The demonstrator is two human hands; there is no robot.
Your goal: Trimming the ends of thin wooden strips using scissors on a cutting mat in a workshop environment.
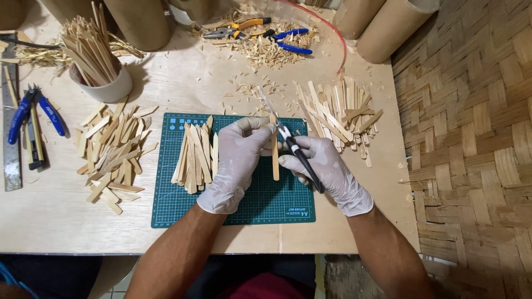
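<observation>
Wooden sticks, loose heap (113, 155): lie on the table (50, 221), left of the green cutting mat (244, 205)
Trimmed row (194, 158): laid side by side on the mat
Left hand (238, 160): gloved, closed on 1 upright stick (275, 160); best pinched firmly near its top
Right hand (327, 171): gloved, wrapped round a black-handled knife (288, 138), blade at the stick's upper end; short strokes away from the fingers seem safest
Uncut pile (338, 111): right of the mat

The left hand (239, 160) hides the stick's (275, 158) upper end; the cardboard tubes (388, 27) at the counter's far edge are cut off.
</observation>
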